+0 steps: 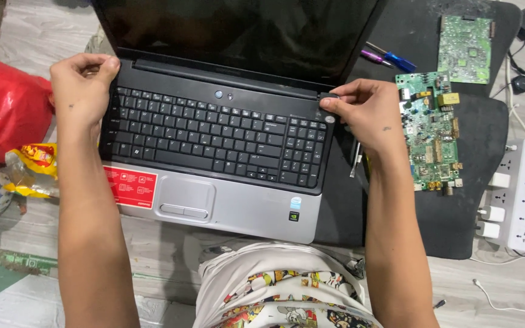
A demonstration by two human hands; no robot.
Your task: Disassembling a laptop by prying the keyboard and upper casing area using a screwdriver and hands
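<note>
Both hands pinch laptop (214, 133) hinge strip: left hand (83, 82) left corner, right hand (366, 109) right corner.

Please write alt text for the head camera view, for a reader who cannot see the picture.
A person's left hand and right hand grip the two hinge corners of an open black and silver laptop lying on a dark mat. Two green circuit boards, screwdrivers and a white power strip lie to the right, a red bag to the left.

Dark blank laptop screen (238, 30) above both hands' fingertips, red rectangular sticker (129, 187) on palmrest well below left fingers, two small square stickers (295, 209) below right fingers, yellow-red snack wrapper (31, 167) left of left forearm
</note>
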